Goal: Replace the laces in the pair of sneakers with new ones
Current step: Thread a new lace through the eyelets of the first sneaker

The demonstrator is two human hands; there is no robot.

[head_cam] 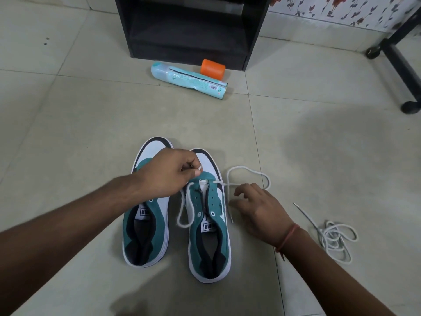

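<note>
Tiled floor (91, 110), lower centre: left hand (168, 174) pinches the lace (184, 215) tip above the centre shoe (211, 242), threaded through the toe-end eyelets only. Right hand (257, 206) is curled beside the lace, grip unclear. Other shoe (145, 224) is unlaced, with the spare lace (335, 238) lower right.

Bare forearms (75, 215); a reddish, seemingly knotted thread (287, 238) rings the right wrist.

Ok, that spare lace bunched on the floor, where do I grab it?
On the spare lace, pinch the stiff tip of the straight tail from above. It lies flat on the tile, clear of the tangle, on the side nearest the right hand.
</note>
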